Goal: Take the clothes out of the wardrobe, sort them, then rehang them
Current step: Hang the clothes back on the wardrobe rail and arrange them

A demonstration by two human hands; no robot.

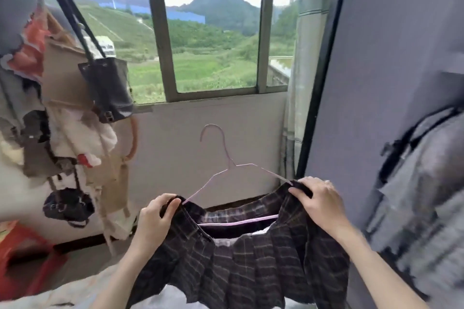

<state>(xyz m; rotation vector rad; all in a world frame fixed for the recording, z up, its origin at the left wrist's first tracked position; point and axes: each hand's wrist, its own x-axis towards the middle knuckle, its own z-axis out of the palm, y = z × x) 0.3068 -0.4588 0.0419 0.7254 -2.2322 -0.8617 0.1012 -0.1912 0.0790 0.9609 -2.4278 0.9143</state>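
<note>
A black bag (108, 88) is hanging by its long straps at the left of the window (213, 32), above a blurred heap of clothes and bags I am only guessing at, with a red stool (27, 256) sitting below. A grey garment (414, 195) is hanging at the right against the wardrobe wall (389, 57). Both arms are reaching forward. The left hand (154, 221) and the right hand (317, 199) are each pinching one end of the waistband of the dark plaid skirt (251, 263), holding it stretched over the pink wire hanger (233, 175), whose hook is pointing upward before the wall.
</note>
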